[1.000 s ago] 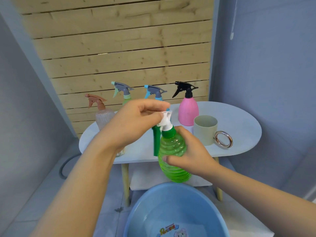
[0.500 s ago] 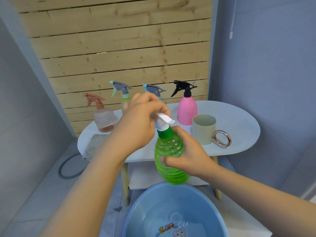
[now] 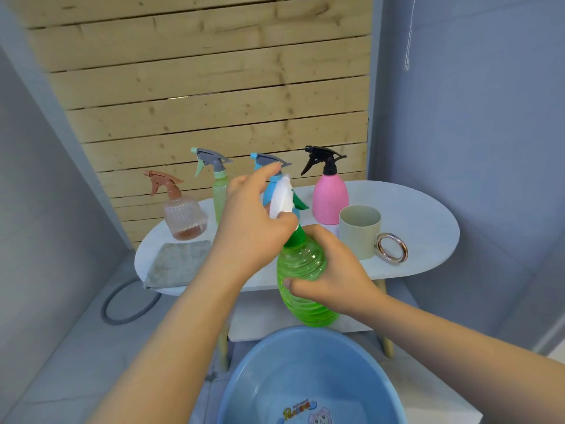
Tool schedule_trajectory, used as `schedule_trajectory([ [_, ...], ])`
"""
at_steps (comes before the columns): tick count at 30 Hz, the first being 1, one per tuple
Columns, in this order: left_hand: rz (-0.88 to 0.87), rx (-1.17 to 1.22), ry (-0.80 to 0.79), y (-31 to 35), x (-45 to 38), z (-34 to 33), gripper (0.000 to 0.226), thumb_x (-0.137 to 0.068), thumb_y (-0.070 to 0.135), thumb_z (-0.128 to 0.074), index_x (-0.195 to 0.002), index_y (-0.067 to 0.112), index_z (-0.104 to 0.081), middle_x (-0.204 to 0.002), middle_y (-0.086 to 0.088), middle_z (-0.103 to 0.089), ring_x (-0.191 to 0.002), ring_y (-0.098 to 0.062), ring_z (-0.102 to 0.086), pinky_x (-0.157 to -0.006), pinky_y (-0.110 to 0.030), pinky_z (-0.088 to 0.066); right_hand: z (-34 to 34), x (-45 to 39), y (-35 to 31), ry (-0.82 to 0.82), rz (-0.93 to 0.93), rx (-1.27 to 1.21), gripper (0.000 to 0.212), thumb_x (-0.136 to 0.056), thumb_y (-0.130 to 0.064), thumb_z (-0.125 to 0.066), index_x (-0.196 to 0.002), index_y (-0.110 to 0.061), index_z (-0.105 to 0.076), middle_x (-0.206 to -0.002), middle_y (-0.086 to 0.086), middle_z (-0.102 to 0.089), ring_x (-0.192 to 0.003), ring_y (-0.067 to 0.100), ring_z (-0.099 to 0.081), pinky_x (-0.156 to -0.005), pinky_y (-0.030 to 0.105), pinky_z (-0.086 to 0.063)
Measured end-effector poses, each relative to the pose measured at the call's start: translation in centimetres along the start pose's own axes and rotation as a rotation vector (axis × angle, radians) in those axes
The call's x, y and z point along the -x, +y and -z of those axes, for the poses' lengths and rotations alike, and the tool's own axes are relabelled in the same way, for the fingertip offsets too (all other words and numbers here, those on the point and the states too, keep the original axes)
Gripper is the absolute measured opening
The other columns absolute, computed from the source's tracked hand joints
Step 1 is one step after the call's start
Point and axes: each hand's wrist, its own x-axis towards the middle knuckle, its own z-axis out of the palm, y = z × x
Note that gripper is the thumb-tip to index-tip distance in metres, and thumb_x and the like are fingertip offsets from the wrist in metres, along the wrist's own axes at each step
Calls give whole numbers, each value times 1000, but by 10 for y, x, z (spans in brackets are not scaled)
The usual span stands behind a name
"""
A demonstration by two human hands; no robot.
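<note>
Wood plank wall (image 3: 214, 87) at the back, with a white table (image 3: 428, 221) in front of it. Down at the bottom of the frame, a blue tub (image 3: 305, 377).

Right in the middle of the frame, up in the air in front of the table edge and just above the tub's far rim: the green bottle (image 3: 302, 270). Stands almost straight up. Leans its neck a little to the upper left and its round bottom to the lower right.

Wrapped round its belly from the right side: the right hand (image 3: 333, 270), fingers curled tight.

On the neck: the white spray top (image 3: 281, 197). Runs long from the neck up toward the wall, tip pointing up and away, green trigger (image 3: 301, 204) poking out to the right. Gripped from the left by the left hand (image 3: 253, 231), fingers curled round its lower part, first finger lifted near the tip.

Left hand closest to the spray top, right hand lower down on the belly. Looks like time for a twist of the top, round the up-and-down line of the bottle, with the right hand as the steady one.

Behind, on the table: a pink bottle (image 3: 330, 200), a cup (image 3: 360, 231) and a cloth (image 3: 177, 261).
</note>
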Motion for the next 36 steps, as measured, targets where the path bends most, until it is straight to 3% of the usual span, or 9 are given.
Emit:
schedule_trajectory([
  [4, 0, 197, -174, -7, -8, 10, 67, -68, -10, -54, -123, 27, -55, -104, 14, -68, -98, -3, -65, -80, -21, -50, 3, 1, -3, -34, 0, -7, 52, -55, -33, -70, -102, -32, -49, -95, -11, -59, -84, 2, -55, -70, 12, -41],
  [7, -35, 152, -225, -12, -9, 15, 64, -77, -22, -46, -107, 32, -64, -110, 13, -69, -104, -4, -64, -89, -26, -48, 1, 2, -3, -55, -6, -5, 52, -55, -34, -70, -102, -35, -48, -96, -12, -59, -85, 1, -56, -70, 10, -41],
  [14, 80, 273, -159, 9, 8, 2, 5, -88, 26, -60, -90, 29, -64, -83, 18, -66, -74, 10, -57, -67, -4, -42, 0, 0, -3, -20, 37, 21, 53, -55, -35, -69, -104, -32, -47, -99, -9, -57, -89, 3, -54, -73, 13, -41],
  [18, 107, 348, -105, 1, 2, -1, 37, -71, 59, -59, -64, 23, -59, -69, 6, -57, -74, -9, -52, -71, -26, -38, -1, 3, -5, -47, 69, -19, 47, -54, -36, -68, -98, -33, -51, -92, -12, -57, -84, 2, -54, -70, 12, -43],
  [20, 118, 367, -126, -2, 0, -1, 33, -63, 54, -63, -54, 24, -54, -63, 6, -49, -71, -10, -48, -63, -20, -37, -2, 4, -5, -66, 68, 9, 47, -52, -45, -64, -94, -41, -45, -93, -16, -53, -84, 0, -52, -69, 9, -40],
  [23, 127, 358, -254, -4, 0, 6, 11, -67, 30, -59, -71, 19, -58, -78, 3, -51, -65, -3, -46, -55, -11, -39, -3, 4, -1, -80, 60, 64, 53, -53, -41, -67, -101, -36, -45, -100, -11, -54, -90, 2, -52, -74, 12, -41],
  [26, 205, 147, -279, -5, 1, 16, 35, -76, 41, -65, -97, 13, -65, -74, 13, -58, -63, 4, -53, -71, -22, -42, -2, 3, 3, -44, 64, 101, 56, -55, -35, -69, -106, -32, -46, -104, -8, -54, -93, 4, -50, -80, 18, -42],
  [32, 206, 103, -213, -2, -1, 37, 35, -78, 7, -72, -112, 9, -66, -97, -2, -72, -79, -5, -66, -69, -11, -52, 3, 0, 9, -14, 64, 134, 55, -56, -34, -70, -104, -37, -43, -104, -10, -54, -90, -2, -48, -74, 6, -37],
  [36, 22, -62, -252, -2, 0, 42, 36, -88, -9, -55, -108, 18, -69, -103, 13, -68, -93, -2, -65, -75, -4, -46, 5, 0, 6, -38, 83, 119, 53, -57, -32, -70, -100, -43, -41, -101, -11, -55, -90, -11, -48, -73, 4, -35],
])
